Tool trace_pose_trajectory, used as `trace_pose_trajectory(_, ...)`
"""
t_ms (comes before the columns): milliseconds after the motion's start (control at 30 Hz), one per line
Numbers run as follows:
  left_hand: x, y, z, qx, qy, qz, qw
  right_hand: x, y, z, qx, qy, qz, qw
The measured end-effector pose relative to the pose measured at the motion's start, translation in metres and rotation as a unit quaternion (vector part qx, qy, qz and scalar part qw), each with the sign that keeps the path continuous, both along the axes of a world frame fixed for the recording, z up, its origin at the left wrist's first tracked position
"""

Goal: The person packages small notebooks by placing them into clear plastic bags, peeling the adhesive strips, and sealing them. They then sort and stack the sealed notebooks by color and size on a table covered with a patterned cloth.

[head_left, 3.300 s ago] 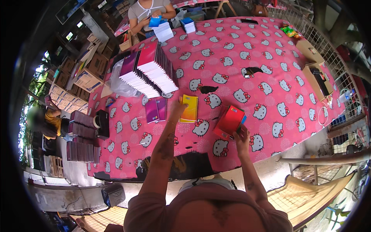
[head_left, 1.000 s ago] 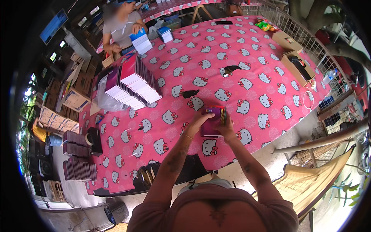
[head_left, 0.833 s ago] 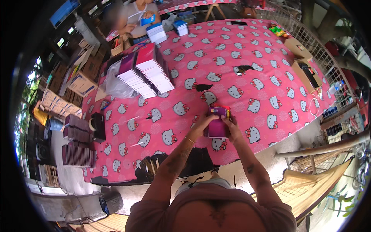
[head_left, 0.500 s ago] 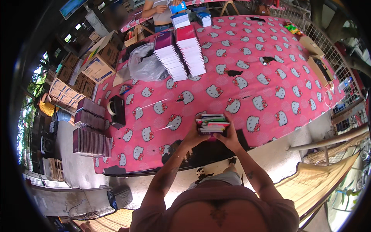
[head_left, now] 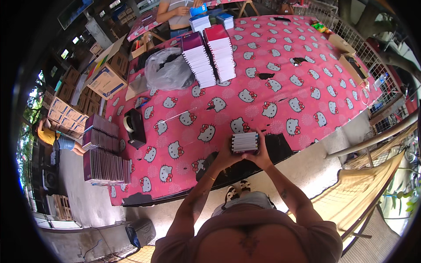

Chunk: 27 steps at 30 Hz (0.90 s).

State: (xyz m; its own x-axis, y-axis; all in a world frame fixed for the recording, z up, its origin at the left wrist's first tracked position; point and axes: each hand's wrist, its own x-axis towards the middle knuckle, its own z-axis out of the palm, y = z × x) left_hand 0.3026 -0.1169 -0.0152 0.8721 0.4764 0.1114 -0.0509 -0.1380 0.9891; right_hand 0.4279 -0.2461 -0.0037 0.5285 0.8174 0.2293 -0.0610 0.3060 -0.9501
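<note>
1. The left hand (head_left: 227, 156) and right hand (head_left: 262, 155) clasp a small stack of notebooks (head_left: 244, 142) from either side, page edges showing, above the near edge of the table.
2. The pink cartoon-cat tablecloth (head_left: 280, 87) covers the table.
3. Two tall stacks of notebooks (head_left: 209, 57) stand at the far side, just beside a grey plastic bag (head_left: 169, 70).
4. A black tape dispenser (head_left: 133, 128) sits toward the left end.
5. Another person (head_left: 180, 11) stands at the far end, holding something blue.
</note>
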Motion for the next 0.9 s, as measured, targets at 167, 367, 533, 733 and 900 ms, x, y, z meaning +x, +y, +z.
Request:
trace_pose_trajectory(167,-0.008,-0.006,0.018,0.004,0.067,0.009,0.998,0.006,0.0,-0.014,-0.036,-0.031,0.01,0.999)
trace_pose_trajectory(367,0.004,-0.019,0.141,0.506,0.098,0.156,0.842,0.02,-0.005,-0.029,-0.07,-0.067,0.022,0.995)
trace_pose_trajectory(533,0.02,-0.04,0.114,0.558,0.167,0.033,0.812,0.031,0.001,-0.027,-0.09,-0.126,0.055,0.986)
trace_pose_trajectory(733,0.026,-0.015,0.105,0.577,0.198,-0.009,0.792,0.045,-0.005,-0.004,-0.12,-0.263,0.065,0.955)
trace_pose_trajectory(900,0.026,-0.018,0.103,0.57,0.206,-0.018,0.795,0.051,-0.016,0.017,-0.192,-0.369,0.052,0.908)
